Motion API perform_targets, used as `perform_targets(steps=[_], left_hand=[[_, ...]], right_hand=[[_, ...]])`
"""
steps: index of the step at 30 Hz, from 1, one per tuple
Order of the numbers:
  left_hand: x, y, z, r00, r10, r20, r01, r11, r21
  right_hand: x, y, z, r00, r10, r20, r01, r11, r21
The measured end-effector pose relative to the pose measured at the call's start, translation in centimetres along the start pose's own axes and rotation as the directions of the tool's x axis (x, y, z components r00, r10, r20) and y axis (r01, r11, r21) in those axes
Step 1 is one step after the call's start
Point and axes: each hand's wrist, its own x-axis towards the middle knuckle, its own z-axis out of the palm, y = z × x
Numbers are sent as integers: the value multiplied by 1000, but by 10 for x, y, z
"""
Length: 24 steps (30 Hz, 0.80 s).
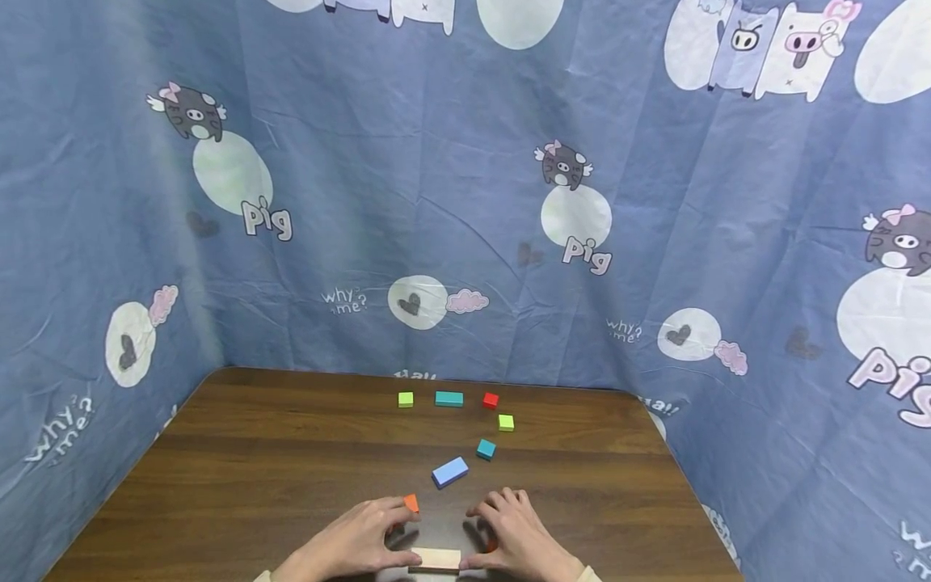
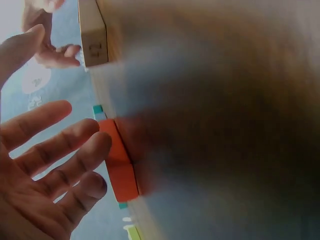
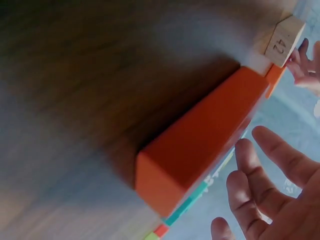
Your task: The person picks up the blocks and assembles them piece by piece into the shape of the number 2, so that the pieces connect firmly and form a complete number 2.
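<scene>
A pale wooden block (image 1: 436, 558), marked 42 on one face in both wrist views, lies near the table's front edge. My left hand (image 1: 361, 540) is at its left end and my right hand (image 1: 520, 540) at its right, thumb tips at the two ends; whether they press it I cannot tell. Both hands have their fingers spread and loosely bent. An orange block (image 2: 120, 160) lies by my left fingertips, mostly hidden by the hand in the head view. Another orange block (image 3: 202, 137) is beside my right hand, largely covered by it from above.
Beyond the hands lie a blue block (image 1: 450, 473) and a teal cube (image 1: 486, 449). Farther back are a green cube (image 1: 506, 423), a red cube (image 1: 490, 400), a teal block (image 1: 448, 398) and another green cube (image 1: 406, 399). A blue patterned curtain (image 1: 436, 202) surrounds the wooden table (image 1: 218, 469).
</scene>
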Motion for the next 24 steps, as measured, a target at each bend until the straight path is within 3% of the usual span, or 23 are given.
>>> perform_targets(steps=[7,13,21,24], left_hand=[[0,8,4,999,20,48,-18,999,-42],[4,13,6,987,-47,154,58,996,-68],[3,15,11,997,10,71,-5,998,-63],[3,15,11,997,-13,80,19,997,-78]], right_hand=[[5,-6,0,998,-62,17,62,998,19],[6,-10,3,994,-91,62,87,994,73],[9,-14,5,985,-103,136,86,988,125],[11,-15,5,985,-119,126,104,988,117]])
